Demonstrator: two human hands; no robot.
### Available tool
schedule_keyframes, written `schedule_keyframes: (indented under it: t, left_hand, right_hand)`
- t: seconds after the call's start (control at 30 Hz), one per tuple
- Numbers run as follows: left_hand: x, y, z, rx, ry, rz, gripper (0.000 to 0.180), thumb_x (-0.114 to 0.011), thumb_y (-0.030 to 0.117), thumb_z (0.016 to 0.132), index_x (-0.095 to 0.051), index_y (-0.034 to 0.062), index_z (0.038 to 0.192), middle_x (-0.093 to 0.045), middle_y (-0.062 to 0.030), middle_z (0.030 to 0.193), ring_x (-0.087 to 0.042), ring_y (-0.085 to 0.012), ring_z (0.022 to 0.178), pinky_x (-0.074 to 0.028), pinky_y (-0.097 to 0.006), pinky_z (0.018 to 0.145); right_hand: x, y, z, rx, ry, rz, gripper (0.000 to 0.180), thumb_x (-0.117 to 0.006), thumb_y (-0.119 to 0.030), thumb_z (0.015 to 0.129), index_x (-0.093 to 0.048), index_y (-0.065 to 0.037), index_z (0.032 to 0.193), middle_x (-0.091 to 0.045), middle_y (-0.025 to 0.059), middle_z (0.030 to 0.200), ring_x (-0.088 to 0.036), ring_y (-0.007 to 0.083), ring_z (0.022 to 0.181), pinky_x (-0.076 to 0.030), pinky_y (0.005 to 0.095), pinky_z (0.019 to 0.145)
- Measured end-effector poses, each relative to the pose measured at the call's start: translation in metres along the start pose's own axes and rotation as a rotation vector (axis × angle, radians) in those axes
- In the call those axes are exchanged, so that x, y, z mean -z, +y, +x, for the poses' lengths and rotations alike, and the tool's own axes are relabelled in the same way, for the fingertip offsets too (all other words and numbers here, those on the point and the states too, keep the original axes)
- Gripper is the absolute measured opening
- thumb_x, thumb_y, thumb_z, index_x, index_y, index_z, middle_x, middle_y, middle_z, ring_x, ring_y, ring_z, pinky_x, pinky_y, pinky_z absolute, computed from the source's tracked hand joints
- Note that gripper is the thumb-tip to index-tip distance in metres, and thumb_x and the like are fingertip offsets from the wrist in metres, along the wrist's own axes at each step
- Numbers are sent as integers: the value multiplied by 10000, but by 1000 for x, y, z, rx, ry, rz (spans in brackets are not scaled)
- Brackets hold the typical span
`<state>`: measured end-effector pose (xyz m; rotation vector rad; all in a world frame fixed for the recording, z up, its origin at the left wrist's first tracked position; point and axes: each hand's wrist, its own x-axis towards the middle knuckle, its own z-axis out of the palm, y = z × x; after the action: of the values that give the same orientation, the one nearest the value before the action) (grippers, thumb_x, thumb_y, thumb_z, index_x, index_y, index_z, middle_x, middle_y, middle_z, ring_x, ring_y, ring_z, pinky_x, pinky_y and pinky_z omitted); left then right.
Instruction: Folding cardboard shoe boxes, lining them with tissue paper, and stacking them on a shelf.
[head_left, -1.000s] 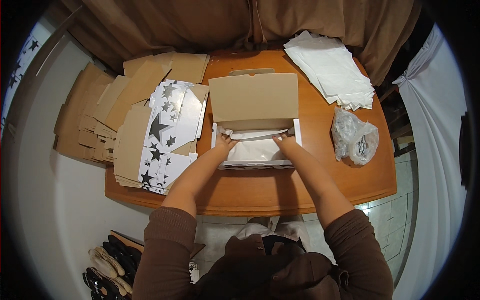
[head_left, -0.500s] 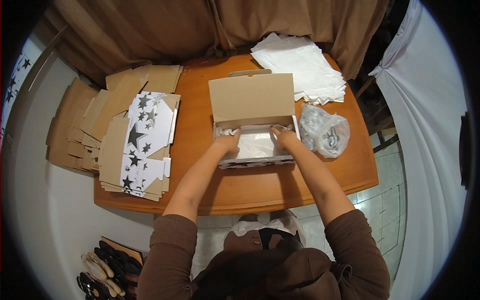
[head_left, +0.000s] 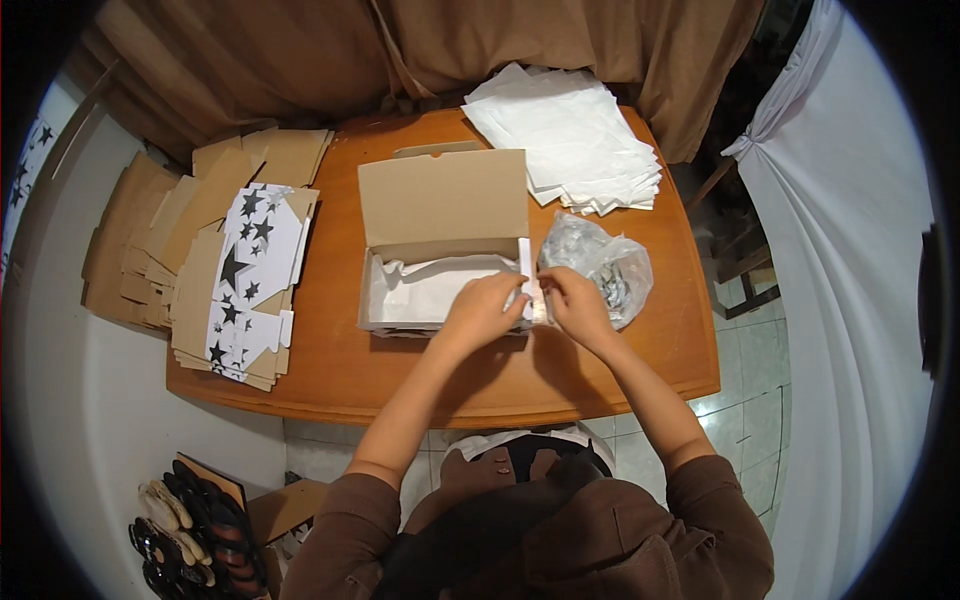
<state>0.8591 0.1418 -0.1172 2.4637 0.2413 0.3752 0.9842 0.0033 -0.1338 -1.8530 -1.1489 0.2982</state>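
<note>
An open cardboard box (head_left: pixel 442 200), brown inside, stands on the table with its lid raised at the back. White tissue paper (head_left: pixel 430 288) lines it. My left hand (head_left: pixel 485 308) is over the box's front right corner, its fingers curled in by the white right side flap; what they grip, if anything, is hidden. Just outside that side, my right hand (head_left: pixel 580 308) pinches a small pale, shiny strip (head_left: pixel 541 302), its kind unclear. Right behind this hand lies a clear plastic bag (head_left: pixel 590 255) of small silvery pieces.
Flattened cardboard boxes (head_left: pixel 185 215), the top one white with black stars (head_left: pixel 240 270), are stacked at the left of the wooden table (head_left: pixel 440 398). A stack of white paper sheets (head_left: pixel 570 130) lies at the back right. Shoes (head_left: pixel 200 525) are on the floor at lower left.
Both hands have come out of the box and moved to its right end, closing near each other. The tissue inside now lies folded up along the back. The view has shifted slightly.
</note>
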Motion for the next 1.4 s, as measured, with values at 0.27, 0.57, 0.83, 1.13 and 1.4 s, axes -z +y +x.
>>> schedule_keyframes:
  t: [0.27, 0.57, 0.83, 1.13, 1.4]
  left_hand:
    - [-82, 33, 23, -195, 156, 75, 268, -591, 134, 798, -589, 46, 1051, -556, -133, 1147, -507, -315, 1094, -394, -418, 933]
    - [-115, 34, 31, -173, 129, 196, 301, -613, 121, 778, -578, 55, 1070, -492, -150, 1234, -400, -355, 1225, -292, -484, 1035]
    - [-112, 34, 26, -174, 141, 161, 296, -612, 115, 776, -581, 49, 1063, -503, -154, 1214, -414, -359, 1211, -309, -471, 1023]
    - [-75, 47, 0, -190, 177, 70, 283, -604, 98, 774, -590, 48, 1052, -531, -138, 1173, -463, -332, 1165, -333, -454, 1002]
    - [-18, -3, -50, -59, 337, 177, 236, -583, 63, 763, -605, 49, 997, -571, -113, 1091, -525, -307, 1075, -386, -435, 939]
  right_hand:
    - [49, 83, -25, -60, 143, -622, 195, -579, -67, 763, -609, -62, 955, -596, 116, 833, -611, 291, 745, -493, 380, 637]
    - [44, 128, -12, 200, 106, -947, 73, -584, -111, 731, -567, -90, 799, -566, 58, 793, -601, 222, 760, -473, 356, 594]
    - [57, 111, -19, 56, 167, -724, 104, -628, -118, 722, -585, -55, 793, -603, 87, 799, -602, 255, 722, -475, 388, 611]
    - [72, 92, -30, -473, -103, 548, 132, -628, -141, 832, -566, -25, 847, -575, -9, 705, -553, 49, 681, -411, 220, 558]
    - [3, 13, 30, -311, -235, 668, 104, -583, -114, 869, -547, -17, 877, -593, 11, 734, -569, 74, 703, -426, 206, 583]
